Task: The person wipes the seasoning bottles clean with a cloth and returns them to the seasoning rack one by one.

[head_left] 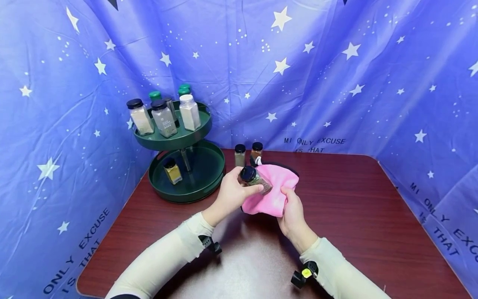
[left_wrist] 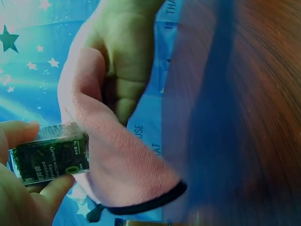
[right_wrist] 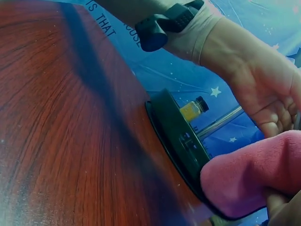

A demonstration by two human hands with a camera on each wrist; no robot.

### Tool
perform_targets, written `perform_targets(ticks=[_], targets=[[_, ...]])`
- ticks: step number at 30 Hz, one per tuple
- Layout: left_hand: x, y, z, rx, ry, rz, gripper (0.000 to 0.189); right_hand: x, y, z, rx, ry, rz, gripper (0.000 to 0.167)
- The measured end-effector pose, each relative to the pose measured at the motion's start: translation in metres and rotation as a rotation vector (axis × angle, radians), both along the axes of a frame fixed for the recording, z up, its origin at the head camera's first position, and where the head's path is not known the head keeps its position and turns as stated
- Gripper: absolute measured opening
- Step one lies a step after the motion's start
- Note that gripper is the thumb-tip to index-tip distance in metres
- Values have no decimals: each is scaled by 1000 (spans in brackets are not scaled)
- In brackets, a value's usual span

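Note:
My left hand (head_left: 232, 190) grips a spice jar (head_left: 249, 174) with a black lid, tilted, its label reading chopped parsley in the left wrist view. Green flakes show through the clear wall of the jar (left_wrist: 51, 153). A pink cloth (head_left: 274, 189) with a dark edge hangs from my right hand (head_left: 292, 209), pinched between thumb and fingers. The base of the jar lies right against the cloth in the head view. Seen from the right wrist, the cloth (right_wrist: 249, 174) covers most of the right fingers.
A green two-tier turntable rack (head_left: 186, 193) stands at the left. Several spice jars are on its upper tier (head_left: 157, 143), and a yellow-filled jar (head_left: 173, 172) is on the lower one. Two black-lidded jars (head_left: 240, 154) stand behind the cloth on the red-brown table (head_left: 354, 207). A starry blue curtain (head_left: 231, 62) surrounds it.

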State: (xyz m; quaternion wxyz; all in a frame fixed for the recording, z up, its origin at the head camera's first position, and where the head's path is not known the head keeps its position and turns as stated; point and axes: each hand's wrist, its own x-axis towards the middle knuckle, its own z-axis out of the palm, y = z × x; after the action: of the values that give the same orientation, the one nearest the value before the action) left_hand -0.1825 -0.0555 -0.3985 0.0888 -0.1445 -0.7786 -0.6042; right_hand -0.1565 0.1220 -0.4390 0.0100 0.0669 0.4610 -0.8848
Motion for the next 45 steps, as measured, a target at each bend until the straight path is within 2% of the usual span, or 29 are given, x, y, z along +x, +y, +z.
perform_targets(ticks=[4,9,14,19,25,31,36,45], targets=[[-5,-2,-2,9,-4,21,44,1,2,2,27,3,27,18],[-6,-5,2,-15,-15,52,44,-1,9,4,47,-12,18,15],[-7,-7,4,-38,-14,58,45,-4,17,7,40,-16,-12,14],[-11,-14,1,-58,-42,49,45,-5,23,7,66,-43,6,14],[-17,-25,-3,-89,-62,63,45,-5,27,6,90,-23,35,15],[-20,-36,-1,-126,-22,74,46,-3,29,6,98,-16,49,15],[-24,-47,2,-171,-5,110,47,-2,29,5,99,-17,50,14],[-28,-72,5,-226,-42,168,46,2,27,1,120,-29,60,13]])
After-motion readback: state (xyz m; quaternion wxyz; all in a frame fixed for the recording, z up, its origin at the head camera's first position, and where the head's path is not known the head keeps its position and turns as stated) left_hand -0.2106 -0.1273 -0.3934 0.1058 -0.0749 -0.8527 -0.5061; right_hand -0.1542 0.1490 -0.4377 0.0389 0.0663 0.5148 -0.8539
